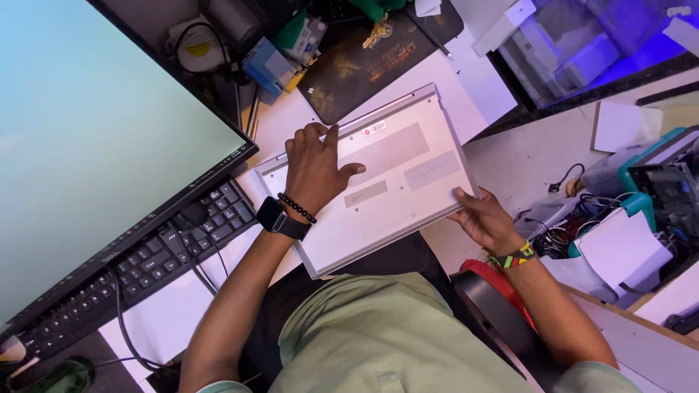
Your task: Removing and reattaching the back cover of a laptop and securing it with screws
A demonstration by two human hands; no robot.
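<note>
Flat silver rectangular laptop [393, 178] upside down, underside up, resting on white desk edge [502, 164] above lap. Left hand [314, 169] spread flat, pressing base near hinge. Right hand [484, 218] curled, gripping right edge. Bottom cover shut, apparently unopened; no tool in view.

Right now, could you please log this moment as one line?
left hand: flat on silver laptop | right hand: gripping its edge | keyboard: left

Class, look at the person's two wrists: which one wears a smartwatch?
The left wrist, above the hand lying flat on the silver laptop. It carries a black smartwatch and a dark bead bracelet; the right wrist has only a multicoloured woven band.
</note>
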